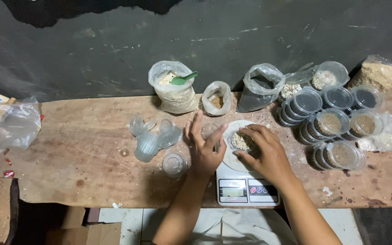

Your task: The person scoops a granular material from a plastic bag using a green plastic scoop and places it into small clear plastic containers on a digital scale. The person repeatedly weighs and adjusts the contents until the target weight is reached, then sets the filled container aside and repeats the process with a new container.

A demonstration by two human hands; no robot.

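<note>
A small clear round cup (240,140) filled with pale grain sits on the white platform of a digital kitchen scale (247,189). My right hand (265,152) curls around the cup from the right, fingers on its rim. My left hand (203,147) rests beside the cup on the left, fingers spread and pointing away from me, holding nothing that I can see.
The wooden bench (82,159) carries loose empty clear cups (153,136), one lone cup (174,164), open bags of grain (174,88) (217,98) (260,86), one with a green scoop (183,79), and stacked lidded filled tubs (336,129) at the right. A crumpled clear bag (17,124) lies far left.
</note>
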